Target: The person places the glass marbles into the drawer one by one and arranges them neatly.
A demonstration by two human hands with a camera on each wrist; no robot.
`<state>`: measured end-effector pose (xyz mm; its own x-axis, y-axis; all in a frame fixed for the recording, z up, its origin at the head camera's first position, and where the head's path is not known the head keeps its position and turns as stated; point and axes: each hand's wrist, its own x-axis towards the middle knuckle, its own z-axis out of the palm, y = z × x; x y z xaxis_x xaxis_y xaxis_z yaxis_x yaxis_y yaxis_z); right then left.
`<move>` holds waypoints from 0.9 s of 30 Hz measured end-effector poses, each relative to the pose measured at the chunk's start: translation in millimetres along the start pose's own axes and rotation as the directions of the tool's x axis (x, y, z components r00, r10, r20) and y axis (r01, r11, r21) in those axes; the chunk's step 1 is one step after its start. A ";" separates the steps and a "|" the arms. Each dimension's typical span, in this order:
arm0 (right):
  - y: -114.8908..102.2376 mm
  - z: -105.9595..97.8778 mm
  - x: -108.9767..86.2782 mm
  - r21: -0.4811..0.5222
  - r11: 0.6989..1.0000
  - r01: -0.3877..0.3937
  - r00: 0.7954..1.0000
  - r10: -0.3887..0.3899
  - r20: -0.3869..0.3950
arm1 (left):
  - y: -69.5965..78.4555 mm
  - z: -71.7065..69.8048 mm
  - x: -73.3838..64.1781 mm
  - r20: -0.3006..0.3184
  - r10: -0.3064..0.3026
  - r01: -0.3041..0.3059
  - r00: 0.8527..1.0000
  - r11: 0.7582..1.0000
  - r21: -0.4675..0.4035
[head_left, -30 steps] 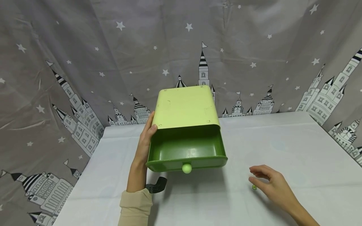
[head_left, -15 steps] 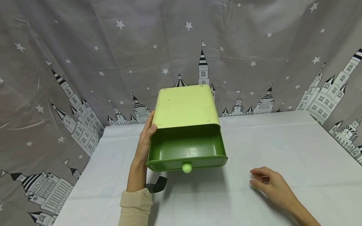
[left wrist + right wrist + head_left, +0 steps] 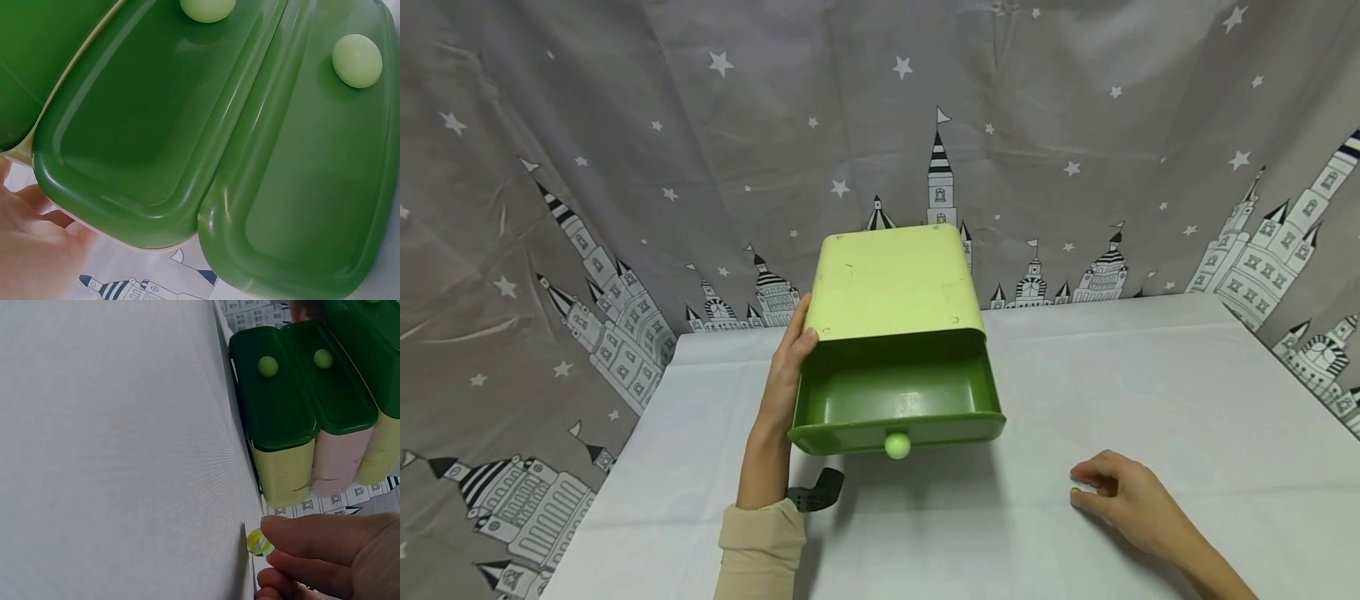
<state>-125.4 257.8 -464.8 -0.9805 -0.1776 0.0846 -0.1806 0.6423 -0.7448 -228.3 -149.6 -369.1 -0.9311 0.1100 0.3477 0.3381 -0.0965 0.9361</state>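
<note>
A small chest of drawers (image 3: 895, 283) with a pale yellow-green top stands on the white cloth. Its green top drawer (image 3: 898, 432), with a round light-green knob (image 3: 897, 445), is pulled out; the part of its inside that shows holds nothing. My left hand (image 3: 784, 375) holds the chest by its left side, thumb near the top front corner. To the right, low over the cloth, my right hand (image 3: 1127, 500) pinches a glass marble (image 3: 259, 542) with yellow-green swirls between thumb and fingertips. In the head view the fingers mostly hide the marble.
Two lower drawers, a middle one (image 3: 125, 125) and a bottom one (image 3: 306, 187), are closed below the pulled-out drawer. A grey curtain (image 3: 880, 108) printed with castles and stars hangs behind the white-covered table (image 3: 1112, 375). A black strap piece (image 3: 820, 492) sits at my left wrist.
My right thumb and fingers have closed in on the marble, which showed below them earlier, and the hand has shifted slightly right and nearer. The left hand and chest stay put.
</note>
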 end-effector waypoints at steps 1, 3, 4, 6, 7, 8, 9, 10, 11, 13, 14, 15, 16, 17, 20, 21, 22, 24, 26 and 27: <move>0.3 -0.1 -0.4 -0.003 1.000 0.005 1.000 -0.004 0.001 | 0.0 0.3 0.1 0.001 -0.001 0.001 1.000 1.000 0.000; 0.6 -0.1 -1.1 -0.008 1.000 0.012 1.000 -0.012 -0.002 | 0.0 0.5 0.3 0.001 -0.004 0.004 1.000 1.000 -0.001; 0.6 -0.1 -1.4 -0.009 1.000 0.017 1.000 -0.017 -0.002 | 0.1 0.7 0.3 0.001 -0.006 0.006 1.000 1.000 -0.003; 0.9 0.0 -1.9 -0.005 1.000 0.030 1.000 -0.030 0.004 | 0.2 0.3 0.6 -0.003 -0.008 0.008 1.000 1.000 0.001; 0.9 0.0 -2.1 -0.002 0.999 0.035 0.999 -0.035 0.006 | 0.3 0.1 0.6 -0.005 -0.009 0.009 1.000 1.000 0.004; 0.9 0.0 -2.3 0.001 0.999 0.043 0.999 -0.043 0.010 | 0.3 -0.2 0.7 -0.007 -0.011 0.011 1.000 1.000 0.007; 0.9 -0.1 -2.5 0.003 0.999 0.050 0.999 -0.050 0.015 | 0.3 -0.4 0.7 -0.007 -0.011 0.011 1.000 1.000 0.008; 0.9 -0.3 -2.5 0.006 0.999 0.053 0.998 -0.053 0.021 | 0.4 -0.6 0.9 -0.008 -0.013 0.013 1.000 1.000 0.010; 0.9 -0.4 -2.7 0.008 0.998 0.056 0.998 -0.057 0.025 | 0.6 -0.7 1.1 -0.010 -0.012 0.012 1.000 1.000 0.015; 1.0 -0.5 -2.5 0.010 0.998 0.063 0.998 -0.063 0.028 | 0.8 -0.5 1.0 -0.007 -0.015 0.015 1.000 1.000 0.008; 1.0 -0.5 -2.5 0.007 0.998 0.063 0.997 -0.064 0.032 | 0.9 -0.4 0.8 -0.006 -0.016 0.016 1.000 1.000 0.003; 1.1 -0.4 -2.5 0.007 0.998 0.061 0.998 -0.061 0.035 | 1.1 -0.4 0.8 -0.006 -0.017 0.017 1.000 1.000 0.001; 1.1 -0.3 -2.6 0.005 0.998 0.059 0.998 -0.059 0.037 | 1.0 -0.1 0.6 -0.006 -0.019 0.019 1.000 1.000 -0.002; 1.3 -0.2 -2.8 0.003 0.998 0.060 0.998 -0.060 0.036 | 1.0 0.2 0.6 -0.006 -0.020 0.020 1.000 1.000 -0.007; 1.4 -0.1 -3.2 -0.008 0.998 0.057 0.998 -0.057 0.034 | 0.5 0.7 0.4 -0.005 -0.021 0.020 1.000 1.000 -0.014; 1.4 -0.2 -3.2 -0.009 0.998 0.058 0.998 -0.058 0.032 | 0.4 0.7 0.5 -0.005 -0.020 0.020 1.000 1.000 -0.011; 1.4 -0.3 -3.1 -0.011 0.998 0.061 0.998 -0.060 0.028 | 0.5 0.8 0.5 -0.006 -0.018 0.018 1.000 1.000 -0.010; 1.2 -0.3 -2.8 -0.012 0.998 0.067 0.998 -0.067 0.019 | 0.8 0.6 0.6 -0.011 -0.015 0.015 1.000 1.000 0.002; 0.9 -0.3 -2.7 -0.009 0.997 0.072 0.997 -0.071 0.012 | 1.2 0.4 0.7 -0.015 -0.014 0.015 1.000 1.000 0.013; 0.8 -0.3 -2.7 -0.009 0.997 0.073 0.997 -0.073 0.009 | 1.4 0.3 0.8 -0.015 -0.015 0.015 1.000 1.000 0.014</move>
<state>-122.9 259.0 -465.4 -0.9640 -0.2306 0.1323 -0.2521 0.6345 -0.7307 -228.5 -149.4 -367.5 -0.9380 0.0962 0.3331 0.3261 -0.0809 0.9419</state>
